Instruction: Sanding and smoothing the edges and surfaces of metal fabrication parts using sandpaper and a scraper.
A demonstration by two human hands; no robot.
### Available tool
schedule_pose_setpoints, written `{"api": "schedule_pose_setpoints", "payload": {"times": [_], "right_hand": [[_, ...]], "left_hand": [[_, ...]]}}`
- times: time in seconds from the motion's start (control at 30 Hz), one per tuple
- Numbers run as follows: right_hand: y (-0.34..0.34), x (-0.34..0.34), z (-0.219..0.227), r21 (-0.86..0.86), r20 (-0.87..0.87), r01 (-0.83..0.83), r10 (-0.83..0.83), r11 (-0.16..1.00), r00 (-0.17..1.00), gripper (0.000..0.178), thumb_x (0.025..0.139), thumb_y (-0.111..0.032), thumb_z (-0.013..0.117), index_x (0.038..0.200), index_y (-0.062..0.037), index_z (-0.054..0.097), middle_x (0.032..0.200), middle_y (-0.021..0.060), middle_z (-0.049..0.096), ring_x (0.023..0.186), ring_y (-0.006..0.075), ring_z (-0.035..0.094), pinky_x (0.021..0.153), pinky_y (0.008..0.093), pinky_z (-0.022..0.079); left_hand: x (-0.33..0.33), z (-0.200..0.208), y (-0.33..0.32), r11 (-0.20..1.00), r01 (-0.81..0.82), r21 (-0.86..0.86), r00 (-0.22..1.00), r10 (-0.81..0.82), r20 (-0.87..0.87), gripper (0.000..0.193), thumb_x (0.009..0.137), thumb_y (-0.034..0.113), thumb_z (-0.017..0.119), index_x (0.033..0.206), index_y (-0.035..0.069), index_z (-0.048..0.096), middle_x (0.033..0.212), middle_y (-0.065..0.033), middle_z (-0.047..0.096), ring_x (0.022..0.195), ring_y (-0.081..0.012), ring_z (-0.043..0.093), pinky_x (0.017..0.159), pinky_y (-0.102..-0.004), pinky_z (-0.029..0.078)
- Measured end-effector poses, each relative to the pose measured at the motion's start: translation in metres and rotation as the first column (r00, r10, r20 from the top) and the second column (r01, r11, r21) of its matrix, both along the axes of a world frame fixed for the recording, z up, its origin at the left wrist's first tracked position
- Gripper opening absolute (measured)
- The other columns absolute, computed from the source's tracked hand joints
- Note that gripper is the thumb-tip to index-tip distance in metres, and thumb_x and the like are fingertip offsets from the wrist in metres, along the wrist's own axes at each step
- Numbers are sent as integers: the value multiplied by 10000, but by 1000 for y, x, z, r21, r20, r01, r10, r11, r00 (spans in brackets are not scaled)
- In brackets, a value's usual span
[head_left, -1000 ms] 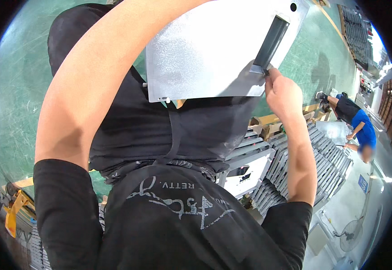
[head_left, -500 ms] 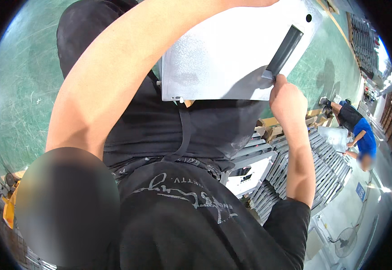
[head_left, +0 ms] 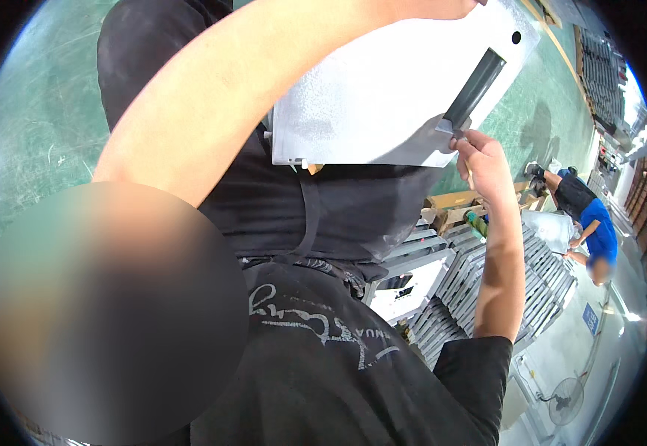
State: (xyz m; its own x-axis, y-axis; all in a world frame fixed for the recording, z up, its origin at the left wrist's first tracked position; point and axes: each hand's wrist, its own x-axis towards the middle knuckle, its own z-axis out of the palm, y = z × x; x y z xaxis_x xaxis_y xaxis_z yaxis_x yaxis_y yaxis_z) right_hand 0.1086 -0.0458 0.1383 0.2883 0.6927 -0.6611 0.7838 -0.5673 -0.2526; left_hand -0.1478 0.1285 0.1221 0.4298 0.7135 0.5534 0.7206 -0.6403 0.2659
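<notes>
Green floor (head_left: 48, 141), right grip (head_left: 487, 167) curled at panel (head_left: 368, 97)

Panel (head_left: 368, 93), 1 pc., lt. grey, prob. sheet metal; upper ctr. of view, broad face twd. cam., lower edge approx. level, upper L part hidden. Rd. blk. hole (head_left: 516, 37) nr. upper R corner. Dk. grey strip (head_left: 476, 89), long, narrow, slanted, along R side; recessed or raised, can't tell. Sm. lt. tab (head_left: 444, 126) at strip's lower end. Shadow across lower R.
</notes>
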Motion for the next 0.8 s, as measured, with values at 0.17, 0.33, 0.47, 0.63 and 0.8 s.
{"api": "schedule_pose_setpoints", "payload": {"times": [0.17, 0.33, 0.47, 0.63, 0.8], "right_hand": [[-17, -8, 2, 135, 19, 26, -29, 991, 999, 226, 987, -172, 557, 984, 13, 687, 597, 28, 520, 553, 82, 484, 542, 287, 382], [-15, -18, 4, 125, 479, -447, 341, 886, 809, 260, 984, -235, 568, 1029, -1, 670, 733, 178, 683, 694, 338, 691, 646, 428, 507], [2, -41, 13, -83, 564, -496, 451, 864, 692, 230, 959, -228, 563, 960, -18, 659, 827, 227, 704, 793, 438, 684, 691, 518, 527], [13, -55, 7, -291, 586, -590, 628, 753, 512, 137, 900, -156, 545, 916, -62, 644, 833, 210, 712, 810, 425, 702, 701, 521, 559], [15, -44, 5, -221, 530, -529, 556, 820, 640, 178, 917, -155, 526, 935, -29, 649, 877, 251, 697, 864, 466, 676, 754, 549, 537]], "left_hand": [[0, 2, 3, 999, 26, -45, 1000, -26, -1, 311, 813, 345, 671, 897, 61, 765, 940, -144, 730, 993, -301, 682, 908, -419, 480], [2, 1, 3, 999, 16, -44, 1000, -16, 3, 319, 825, 358, 671, 928, 70, 762, 973, -151, 728, 1024, -302, 675, 935, -428, 471], [4, 4, 0, 998, -15, -54, 1000, 14, -23, 324, 825, 360, 674, 961, 78, 757, 1031, -168, 718, 1044, -307, 665, 945, -431, 467], [1, 4, 1, 999, -22, -45, 999, 21, -32, 319, 821, 362, 675, 944, 81, 764, 1014, -169, 723, 1030, -316, 666, 931, -433, 472], [-5, 5, 1, 998, 17, -62, 1000, -18, -11, 325, 801, 362, 671, 860, 58, 768, 931, -162, 730, 973, -312, 680, 879, -423, 481]]}}
